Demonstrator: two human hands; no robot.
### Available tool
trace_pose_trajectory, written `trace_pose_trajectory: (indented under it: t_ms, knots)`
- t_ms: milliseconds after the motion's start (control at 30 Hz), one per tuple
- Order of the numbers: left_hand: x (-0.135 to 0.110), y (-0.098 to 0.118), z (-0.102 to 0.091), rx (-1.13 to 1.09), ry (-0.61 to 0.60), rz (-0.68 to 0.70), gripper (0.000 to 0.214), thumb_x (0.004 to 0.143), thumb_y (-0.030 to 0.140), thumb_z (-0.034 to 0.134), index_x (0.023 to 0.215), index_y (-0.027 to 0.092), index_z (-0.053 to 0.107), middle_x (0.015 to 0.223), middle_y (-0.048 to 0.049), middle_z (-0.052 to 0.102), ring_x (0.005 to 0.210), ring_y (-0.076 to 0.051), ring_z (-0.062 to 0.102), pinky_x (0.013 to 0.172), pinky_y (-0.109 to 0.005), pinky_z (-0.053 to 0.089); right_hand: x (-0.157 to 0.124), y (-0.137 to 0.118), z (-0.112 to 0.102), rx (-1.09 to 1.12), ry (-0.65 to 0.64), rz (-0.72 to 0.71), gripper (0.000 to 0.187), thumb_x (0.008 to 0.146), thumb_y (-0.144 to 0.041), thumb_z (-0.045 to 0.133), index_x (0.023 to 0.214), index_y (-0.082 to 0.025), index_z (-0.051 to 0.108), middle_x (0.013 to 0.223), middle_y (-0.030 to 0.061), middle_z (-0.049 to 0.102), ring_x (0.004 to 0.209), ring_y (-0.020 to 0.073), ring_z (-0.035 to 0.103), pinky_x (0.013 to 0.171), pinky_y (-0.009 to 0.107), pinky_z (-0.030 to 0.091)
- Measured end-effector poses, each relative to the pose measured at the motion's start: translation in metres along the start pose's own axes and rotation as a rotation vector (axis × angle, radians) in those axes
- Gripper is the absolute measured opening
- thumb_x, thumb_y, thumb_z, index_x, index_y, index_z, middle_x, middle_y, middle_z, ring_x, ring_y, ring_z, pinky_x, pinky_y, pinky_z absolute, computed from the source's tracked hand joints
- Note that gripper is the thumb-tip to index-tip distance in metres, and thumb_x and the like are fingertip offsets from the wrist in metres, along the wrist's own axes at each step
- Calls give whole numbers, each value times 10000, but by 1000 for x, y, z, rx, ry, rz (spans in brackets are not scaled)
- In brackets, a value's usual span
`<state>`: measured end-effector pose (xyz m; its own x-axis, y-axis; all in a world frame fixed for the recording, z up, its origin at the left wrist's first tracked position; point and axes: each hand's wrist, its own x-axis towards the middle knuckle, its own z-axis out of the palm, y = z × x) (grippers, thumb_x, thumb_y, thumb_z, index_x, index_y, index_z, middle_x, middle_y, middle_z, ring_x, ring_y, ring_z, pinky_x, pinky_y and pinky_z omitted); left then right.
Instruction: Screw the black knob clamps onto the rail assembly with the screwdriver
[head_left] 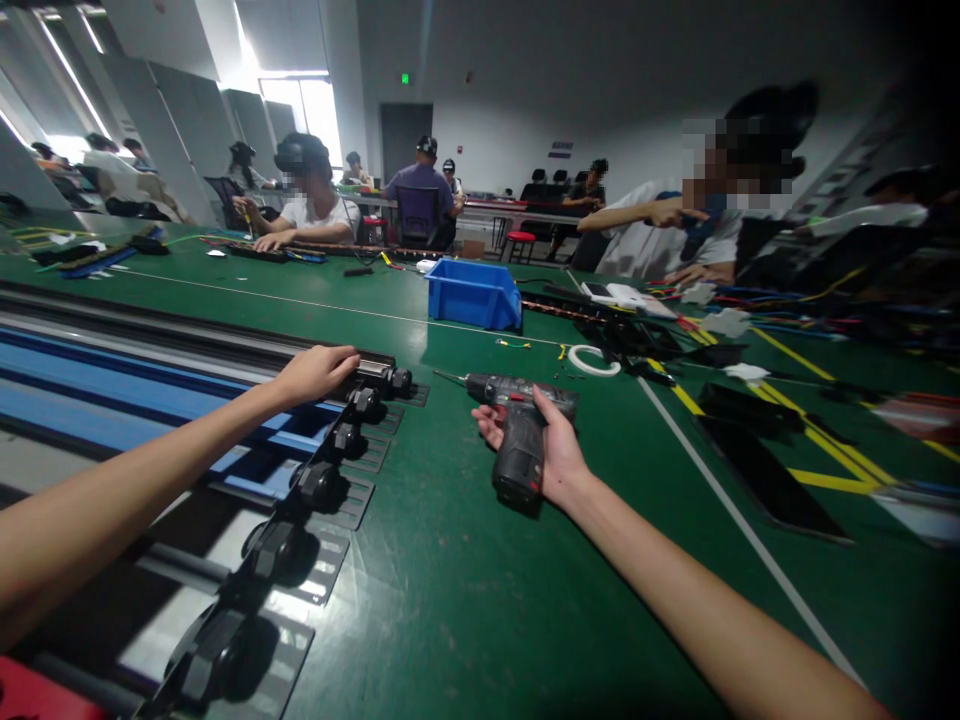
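Observation:
In the head view my right hand (561, 448) is wrapped around the handle of a black cordless drill (519, 450). Its long thin bit points left, toward the end of the farthest rail. My left hand (319, 372) rests over the end of that rail, fingers bent downward; its fingertips are partly hidden. Several long blue and black rails (150, 375) lie side by side at the left. Each ends in a black cable gland (319, 485) and a flat slotted bracket (352, 505).
A blue plastic bin (474, 295) stands beyond the drill. A white ring (594, 360), loose wires and a flat black panel (765, 475) lie to the right on the green table (442, 600). Co-workers sit across the table. A red object (45, 692) shows at lower left.

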<state>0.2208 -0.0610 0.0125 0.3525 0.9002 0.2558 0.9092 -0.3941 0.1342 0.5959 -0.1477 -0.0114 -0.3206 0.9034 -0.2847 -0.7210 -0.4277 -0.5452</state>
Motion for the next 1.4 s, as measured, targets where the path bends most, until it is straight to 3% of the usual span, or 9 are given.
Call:
trace_pose_trajectory:
  t_ms: [100, 233, 400, 633, 800, 933, 1067, 1267, 1400]
  knots:
    - [0, -1, 0, 8, -9, 0, 433, 986, 516, 303, 872, 244, 621, 754, -36, 656, 707, -208, 602, 639, -268, 340, -1, 3, 6, 14, -7, 20, 545, 970, -508, 478, 1269, -53, 503, 1183, 240, 677, 1081, 283, 696, 895, 381, 607]
    - [0, -1, 0, 14, -17, -3, 435, 987, 512, 293, 882, 247, 621, 780, -40, 669, 730, -215, 609, 643, -269, 335, 1, 2, 6, -49, 12, 42, 566, 970, -564, 470, 1260, -79, 512, 1243, 226, 657, 1157, 285, 664, 920, 389, 598]
    - [-1, 0, -1, 23, -34, 0, 440, 989, 518, 277, 876, 249, 607, 767, -39, 663, 719, -218, 602, 638, -272, 326, 4, 4, 4, -220, 25, 55, 562, 971, -583, 461, 1183, -70, 547, 1224, 257, 658, 1126, 287, 680, 935, 382, 585]
    - [0, -1, 0, 35, -45, -12, 448, 988, 519, 270, 896, 254, 620, 789, -41, 665, 731, -220, 607, 636, -276, 327, 5, -3, 2, -306, -66, 199, 777, 917, -745, 348, 1244, -60, 516, 1175, 295, 663, 1101, 304, 690, 958, 432, 552]
    - [0, -1, 0, 34, -54, -24, 461, 986, 531, 264, 915, 260, 630, 799, -41, 672, 743, -224, 615, 647, -276, 342, 1, -3, 4, -421, -152, 202, 558, 959, -602, 467, 1273, -142, 510, 1061, 187, 721, 988, 268, 730, 954, 456, 544]
    - [0, 0, -1, 28, -61, -29, 467, 986, 535, 262, 936, 263, 638, 827, -43, 683, 775, -227, 625, 657, -276, 353, 1, 2, 8, -504, -103, 176, 386, 970, -472, 537, 1218, -177, 554, 957, 119, 732, 871, 241, 741, 871, 447, 579]
    - [0, 2, -2, 34, -59, -32, 467, 984, 534, 266, 911, 258, 635, 817, -43, 683, 769, -227, 623, 654, -277, 353, 3, 5, 13, -546, 39, 119, 323, 986, -437, 521, 1173, -187, 604, 842, 56, 717, 687, 164, 708, 744, 366, 612]
    - [0, 2, -2, 40, -48, -26, 462, 988, 520, 271, 892, 253, 636, 810, -47, 686, 766, -230, 626, 654, -279, 351, 0, -10, 11, -837, 103, 253, 567, 923, -675, 461, 1157, -184, 618, 638, 46, 680, 495, 184, 669, 452, 316, 578]
    - [0, 2, -2, 45, -61, -29, 465, 990, 518, 273, 898, 251, 642, 829, -49, 694, 766, -226, 628, 657, -278, 354, -3, -21, 1, -1044, 104, 221, 614, 858, -734, 509, 820, -139, 656, 487, 89, 637, 374, 216, 621, 348, 311, 529]
